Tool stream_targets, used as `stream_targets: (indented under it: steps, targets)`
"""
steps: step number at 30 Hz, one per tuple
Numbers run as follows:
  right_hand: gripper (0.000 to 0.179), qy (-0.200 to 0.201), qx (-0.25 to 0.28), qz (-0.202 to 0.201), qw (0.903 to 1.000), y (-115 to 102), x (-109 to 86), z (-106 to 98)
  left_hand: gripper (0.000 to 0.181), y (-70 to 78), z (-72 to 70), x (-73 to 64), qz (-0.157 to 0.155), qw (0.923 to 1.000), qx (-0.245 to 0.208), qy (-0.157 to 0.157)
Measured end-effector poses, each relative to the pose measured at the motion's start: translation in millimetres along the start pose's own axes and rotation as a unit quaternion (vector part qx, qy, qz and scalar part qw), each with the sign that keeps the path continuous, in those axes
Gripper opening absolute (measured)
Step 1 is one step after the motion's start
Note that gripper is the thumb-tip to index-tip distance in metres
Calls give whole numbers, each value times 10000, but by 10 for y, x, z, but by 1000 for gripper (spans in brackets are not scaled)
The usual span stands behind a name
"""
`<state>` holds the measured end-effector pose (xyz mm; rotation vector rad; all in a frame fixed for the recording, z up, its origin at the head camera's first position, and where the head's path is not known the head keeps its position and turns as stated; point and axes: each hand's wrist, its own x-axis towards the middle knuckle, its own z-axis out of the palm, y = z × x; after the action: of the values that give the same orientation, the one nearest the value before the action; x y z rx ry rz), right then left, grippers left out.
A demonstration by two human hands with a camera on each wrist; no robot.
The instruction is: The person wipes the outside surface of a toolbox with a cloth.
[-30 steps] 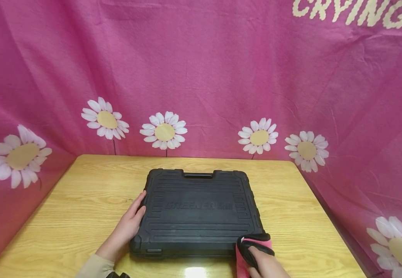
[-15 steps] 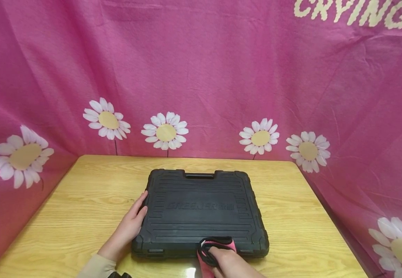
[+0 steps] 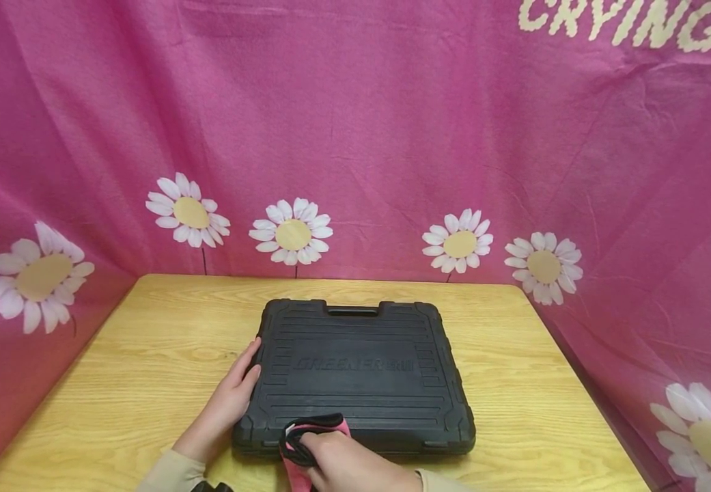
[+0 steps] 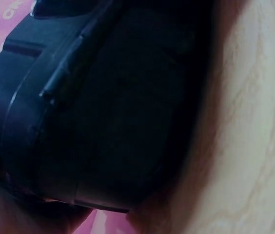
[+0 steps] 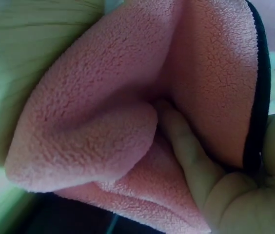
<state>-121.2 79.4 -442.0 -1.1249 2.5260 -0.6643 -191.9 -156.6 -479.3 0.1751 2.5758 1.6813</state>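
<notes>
A black plastic carrying case (image 3: 355, 376) with raised lettering lies flat on the wooden table, its handle on the far side. My left hand (image 3: 231, 389) rests along the case's left side, fingers extended against the edge; the case's dark side (image 4: 108, 112) fills much of the left wrist view. With my right hand (image 3: 345, 459) I grip a folded pink fleecy cloth (image 5: 103, 83) edged in black. In the head view that cloth overlaps the left part of the case's near edge. One finger (image 5: 186, 141) pushes into the folds in the right wrist view.
The light wooden table (image 3: 527, 383) extends around the case on every side. A pink curtain (image 3: 367, 137) printed with white daisies hangs behind and at both sides. A small black object (image 3: 210, 487) shows by the left sleeve at the bottom.
My right hand has carried the cloth leftward along the case's near edge, from the right corner to near the left corner. The left hand and the case stay in place.
</notes>
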Motion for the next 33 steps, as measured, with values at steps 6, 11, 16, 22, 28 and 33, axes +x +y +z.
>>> stream_targets:
  steps: [6, 11, 16, 22, 28, 33]
  targets:
    - [9, 7, -348, -323, 9989, -151, 177, 29, 56, -14, 4, 12, 87, 9999, 62, 6]
    - [9, 8, -418, -576, 9975, -214, 262, 34, 56, -12, -15, 14, 135, 9999, 105, 11]
    - [9, 0, -539, -793, 9954, -272, 351, 53, 55, -20, -17, 16, 253, 9995, 148, 81]
    - [9, 81, -657, -1033, 9924, -291, 425, 100, 56, -3, 2, 18, 139, 9998, -94, -47]
    - [9, 4, -393, -959, 9946, -269, 393, 93, 56, -24, 17, 18, 129, 9998, -164, -16]
    - [6, 234, 163, -818, 9962, -145, 224, 10, 55, -48, 14, 7, 244, 9994, -247, 29]
